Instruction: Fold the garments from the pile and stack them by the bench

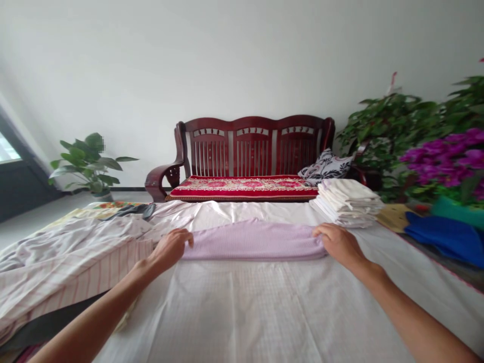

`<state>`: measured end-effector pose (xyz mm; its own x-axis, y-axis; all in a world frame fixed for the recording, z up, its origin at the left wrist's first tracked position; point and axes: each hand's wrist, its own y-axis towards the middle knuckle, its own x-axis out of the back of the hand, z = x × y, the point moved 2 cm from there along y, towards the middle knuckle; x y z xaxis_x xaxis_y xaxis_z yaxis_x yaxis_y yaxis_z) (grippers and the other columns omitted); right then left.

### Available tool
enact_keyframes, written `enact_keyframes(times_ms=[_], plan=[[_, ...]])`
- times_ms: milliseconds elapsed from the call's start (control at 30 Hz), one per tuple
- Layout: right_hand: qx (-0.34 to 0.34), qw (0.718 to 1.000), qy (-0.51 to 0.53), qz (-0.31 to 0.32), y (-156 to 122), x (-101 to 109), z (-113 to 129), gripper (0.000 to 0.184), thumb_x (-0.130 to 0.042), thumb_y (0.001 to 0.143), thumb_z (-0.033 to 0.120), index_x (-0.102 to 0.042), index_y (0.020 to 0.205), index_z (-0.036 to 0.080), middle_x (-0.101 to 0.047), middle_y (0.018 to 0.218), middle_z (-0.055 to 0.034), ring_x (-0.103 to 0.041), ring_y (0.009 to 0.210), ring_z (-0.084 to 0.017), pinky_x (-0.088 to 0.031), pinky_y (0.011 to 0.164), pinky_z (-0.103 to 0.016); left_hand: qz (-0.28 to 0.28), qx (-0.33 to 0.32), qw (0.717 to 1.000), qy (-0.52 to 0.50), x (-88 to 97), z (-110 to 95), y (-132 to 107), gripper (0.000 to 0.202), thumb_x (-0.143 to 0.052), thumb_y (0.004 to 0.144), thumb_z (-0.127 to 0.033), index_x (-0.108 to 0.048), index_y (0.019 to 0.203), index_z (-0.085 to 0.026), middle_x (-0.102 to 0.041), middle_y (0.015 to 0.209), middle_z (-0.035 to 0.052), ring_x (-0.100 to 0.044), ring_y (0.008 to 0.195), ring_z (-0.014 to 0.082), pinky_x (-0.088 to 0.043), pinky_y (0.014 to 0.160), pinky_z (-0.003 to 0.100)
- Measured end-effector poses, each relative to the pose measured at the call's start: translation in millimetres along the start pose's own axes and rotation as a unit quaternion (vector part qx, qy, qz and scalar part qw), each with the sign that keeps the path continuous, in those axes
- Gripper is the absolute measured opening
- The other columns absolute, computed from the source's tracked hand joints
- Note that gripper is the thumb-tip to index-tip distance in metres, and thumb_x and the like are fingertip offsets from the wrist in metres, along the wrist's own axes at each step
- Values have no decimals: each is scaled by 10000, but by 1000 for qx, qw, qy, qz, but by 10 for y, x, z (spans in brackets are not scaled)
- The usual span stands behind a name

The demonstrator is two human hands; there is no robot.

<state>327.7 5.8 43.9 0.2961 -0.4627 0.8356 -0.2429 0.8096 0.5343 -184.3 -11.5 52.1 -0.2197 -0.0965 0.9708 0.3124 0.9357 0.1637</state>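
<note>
A lilac knitted garment (249,242) lies folded into a long, wide strip on the white cloth (242,312) that covers the table. My left hand (172,248) grips its left end, fingers curled over the edge. At the opposite end, my right hand (339,243) pinches the upper right corner. The fabric stretches fairly flat between both hands, its straight folded edge facing me. Fingertips are partly hidden behind the cloth.
Rumpled clothes (75,252), some striped, lie at left. A stack of folded white clothes (346,201) stands beyond my right hand. Blue cloth (446,237) and purple flowers (449,161) are at right. A wooden bench (251,143) and a potted plant (91,164) stand behind.
</note>
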Motion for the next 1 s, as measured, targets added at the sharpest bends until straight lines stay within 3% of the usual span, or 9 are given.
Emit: enact_keyframes(times_ms=[100,200,267,333,433,533,700,833,1000], plan=[[-5,999,11,46,335,-196,495,419,-381,886,138,-717,1127,198,-731,1193,-83,-656,1123,-223,-471,992,-343,-47,-34,997,-60,-192,-453,315,429,-391,843,-34,-731,1042,-204,-728,1155,57,-660,1084,199,-473,973,312],[15,994,4,112,559,-537,1030,498,-406,943,245,-562,1401,127,-565,1461,-147,-441,1411,-277,-337,1157,-434,-42,-108,991,-61,-497,-904,584,397,-478,953,-198,-639,1315,-176,-588,1435,119,-489,1381,253,-357,1165,388],[15,986,0,166,580,-779,1254,557,-407,972,326,-457,1496,141,-446,1563,-146,-346,1473,-290,-279,1189,-488,-21,-131,990,-47,-717,-1085,676,478,-479,993,-324,-538,1437,-160,-471,1540,154,-390,1457,289,-309,1201,440],[11,978,-10,207,511,-971,1312,594,-393,990,406,-409,1530,160,-382,1603,-139,-311,1492,-292,-266,1195,-507,-7,-141,990,-30,-891,-1135,688,547,-444,1012,-432,-463,1501,-188,-401,1587,154,-330,1489,309,-279,1211,486],[20,979,-46,200,328,-1090,1103,613,-363,996,461,-417,1530,165,-361,1614,-131,-309,1494,-293,-256,1201,-515,-1,-142,990,-3,-985,-990,590,591,-387,1018,-533,-395,1543,-264,-341,1626,121,-276,1513,313,-233,1220,524],[18,983,-93,155,146,-1075,673,604,-362,982,463,-478,1491,159,-441,1565,-148,-387,1448,-323,-307,1167,-553,4,-112,993,20,-897,-696,416,611,-341,1017,-579,-355,1561,-300,-305,1645,103,-254,1522,304,-210,1221,534],[39,988,-143,34,-42,-1029,137,535,-387,965,436,-599,1373,162,-595,1426,-167,-512,1345,-326,-365,1125,-533,21,26,997,74,-652,-168,97,608,-333,1021,-562,-355,1564,-290,-314,1641,106,-257,1519,322,-184,1218,548],[52,987,-154,-7,-100,-1020,108,485,-393,965,399,-629,1326,175,-627,1390,-154,-553,1300,-306,-386,1104,-501,8,161,980,113,-528,213,-94,584,-369,1018,-512,-414,1533,-241,-334,1625,148,-262,1511,357,-204,1196,568],[44,987,-150,-31,-95,-996,178,465,-380,974,390,-647,1282,166,-665,1342,-139,-593,1248,-287,-376,1104,-482,-8,203,976,73,-437,498,-145,534,-373,1013,-313,-408,1510,-119,-470,1524,194,-471,1387,290,-364,1122,397]])
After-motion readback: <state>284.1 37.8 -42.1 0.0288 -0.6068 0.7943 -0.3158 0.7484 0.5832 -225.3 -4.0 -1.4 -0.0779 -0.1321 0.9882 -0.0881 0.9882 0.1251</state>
